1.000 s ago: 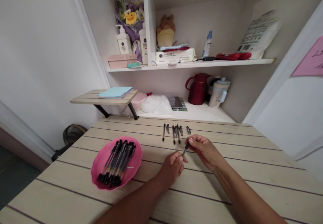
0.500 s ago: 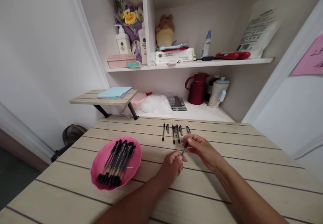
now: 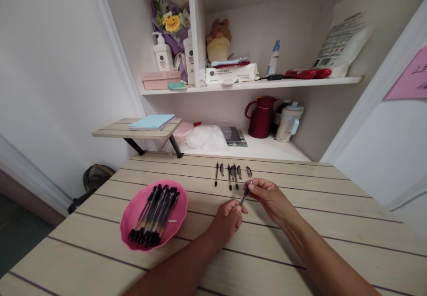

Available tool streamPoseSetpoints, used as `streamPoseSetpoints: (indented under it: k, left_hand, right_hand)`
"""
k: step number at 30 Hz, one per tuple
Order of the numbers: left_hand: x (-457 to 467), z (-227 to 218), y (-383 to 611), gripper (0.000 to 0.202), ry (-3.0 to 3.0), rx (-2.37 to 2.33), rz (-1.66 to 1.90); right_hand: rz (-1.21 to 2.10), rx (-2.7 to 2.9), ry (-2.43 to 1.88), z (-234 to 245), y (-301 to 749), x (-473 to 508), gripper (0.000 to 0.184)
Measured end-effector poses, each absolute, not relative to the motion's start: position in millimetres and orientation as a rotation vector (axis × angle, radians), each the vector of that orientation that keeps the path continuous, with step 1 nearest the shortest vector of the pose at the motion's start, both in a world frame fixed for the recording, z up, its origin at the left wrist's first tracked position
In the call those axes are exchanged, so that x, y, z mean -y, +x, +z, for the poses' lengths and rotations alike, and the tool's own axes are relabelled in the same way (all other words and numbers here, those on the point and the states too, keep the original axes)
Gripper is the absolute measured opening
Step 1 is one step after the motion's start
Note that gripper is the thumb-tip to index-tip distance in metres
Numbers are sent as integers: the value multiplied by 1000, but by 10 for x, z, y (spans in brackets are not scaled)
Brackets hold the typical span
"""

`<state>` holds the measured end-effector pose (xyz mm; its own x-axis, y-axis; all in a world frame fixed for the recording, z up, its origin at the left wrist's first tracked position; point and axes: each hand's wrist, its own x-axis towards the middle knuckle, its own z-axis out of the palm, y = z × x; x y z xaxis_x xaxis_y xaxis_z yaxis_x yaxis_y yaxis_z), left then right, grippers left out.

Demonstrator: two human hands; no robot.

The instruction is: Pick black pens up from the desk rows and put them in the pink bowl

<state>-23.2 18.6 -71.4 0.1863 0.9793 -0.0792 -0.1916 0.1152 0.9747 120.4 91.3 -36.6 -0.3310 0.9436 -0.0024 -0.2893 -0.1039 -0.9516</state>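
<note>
My left hand [image 3: 228, 218] is closed around the lower end of a gel pen [image 3: 245, 195] with a clear barrel and a black grip, which slants up to the right. At the pen's tip, the thumb and fingers of my right hand [image 3: 267, 198] pinch together. Just beyond my hands, a few uncapped pens [image 3: 229, 178] lie on the table beside several loose black caps, one cap [image 3: 249, 172] a little apart on the right. To the left, a pink scalloped bowl [image 3: 182, 218] holds a bundle of capped black pens [image 3: 155, 216].
The slatted wooden table [image 3: 300, 251] spreads under everything. A small raised stand [image 3: 110, 130] at the back left bears blue paper [image 3: 151, 121]. Behind are a crumpled white plastic bag [image 3: 207, 138], a dark red jug [image 3: 260, 120] and a speckled cup [image 3: 287, 124].
My right hand has shifted slightly up and right along the pen, and more of the black grip shows. The left hand, bowl and loose pens stay put.
</note>
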Motion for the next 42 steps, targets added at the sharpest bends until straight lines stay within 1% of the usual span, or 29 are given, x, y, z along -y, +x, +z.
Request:
streamPoseSetpoints:
  k: [9, 13, 15, 17, 19, 20, 23, 26, 31, 36, 40, 42]
  left_hand:
    - [-191, -727, -223, 27, 1083, -1014, 1098]
    - [-209, -729, -236, 27, 1016, -949, 1119]
    - [-226, -736, -244, 28, 959, -914, 1147]
    - [-243, -748, -248, 29, 916, -892, 1169]
    - [-255, -764, -248, 30, 897, -882, 1174]
    - [-259, -773, -247, 31, 895, -879, 1173]
    - [-266, -804, -246, 31, 893, -878, 1164]
    - [-270, -831, -249, 31, 905, -878, 1160]
    - [-268, -828, -250, 30, 926, -887, 1161]
    - [-253, -802, -229, 31, 971, -891, 1136]
    - [-240, -791, -211, 31, 1030, -921, 1108]
    - [-232, -784, -205, 30, 1046, -932, 1101]
  right_hand:
    - [1595, 1190, -862, -377, 1192, -891, 23]
    - [1596, 1237, -866, -341, 1293, -993, 29]
    - [1457, 1239, -962, -345, 1383, -1162, 33]
    - [1152, 1301, -1217, -377, 1454, -1390, 30]
    - [836, 1476, -1507, -431, 1467, -1621, 27]
    - [743, 1533, -1586, -462, 1445, -1723, 25]
    - [621, 1626, -1684, -555, 1291, -1936, 19]
    - [573, 1664, -1734, -625, 1130, -2041, 20]
    - [624, 1667, -1749, -687, 1190, -2065, 11]
    - [841, 1614, -1629, -685, 1510, -1768, 20]
    - [1315, 1339, -1140, -568, 1611, -1391, 26]
    - [1447, 1171, -923, -478, 1583, -1241, 28]
